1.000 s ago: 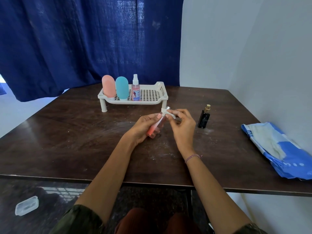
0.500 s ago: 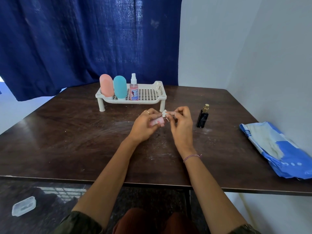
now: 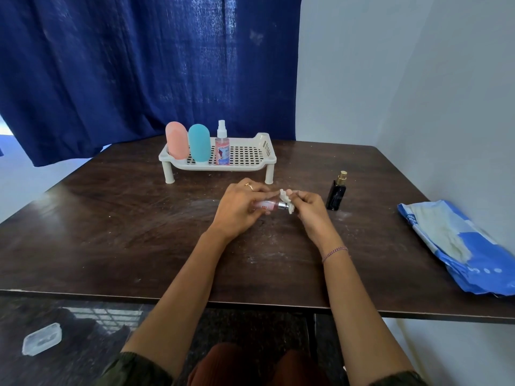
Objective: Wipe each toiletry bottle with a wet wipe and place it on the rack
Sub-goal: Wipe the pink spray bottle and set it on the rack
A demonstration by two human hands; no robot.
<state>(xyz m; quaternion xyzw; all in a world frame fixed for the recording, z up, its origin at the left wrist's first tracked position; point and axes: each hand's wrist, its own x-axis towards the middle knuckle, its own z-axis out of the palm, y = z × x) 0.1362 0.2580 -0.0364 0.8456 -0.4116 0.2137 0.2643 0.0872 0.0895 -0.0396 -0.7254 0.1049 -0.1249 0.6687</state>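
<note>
1. Fingers (image 3: 299, 195) of the right hand (image 3: 310, 208) were curled, pinching a crumpled white wet wipe (image 3: 287, 205) against the silver cap end of a small pink bottle (image 3: 267, 205).
2. Fingers (image 3: 260, 190) of the left hand (image 3: 239, 211) were curled over the bottle's body and gripped it. The thumb was hidden.
3. Between the two hands the bottle lay roughly level, just above the table (image 3: 111, 232). Its long axis ran from one hand to the other, cap end toward the right fingers.
4. Beyond the fingertips, away from the person, stood the white rack (image 3: 217, 168). Its free right half lay straight past the left knuckles, so the left hand looked the nearer one to set the bottle there. The bottle would first need turning from level to upright.
5. On the rack's left half, further from the fingers, stood a pink tube (image 3: 176, 140), a teal tube (image 3: 199, 143) and a clear spray bottle (image 3: 222, 147), all upright.
6. Just beside the right hand, on its outer side, stood a black bottle (image 3: 336, 195) with a gold top, untouched and probably not yet wiped.
7. Well apart to the right lay a blue wipe pack (image 3: 473, 263).
</note>
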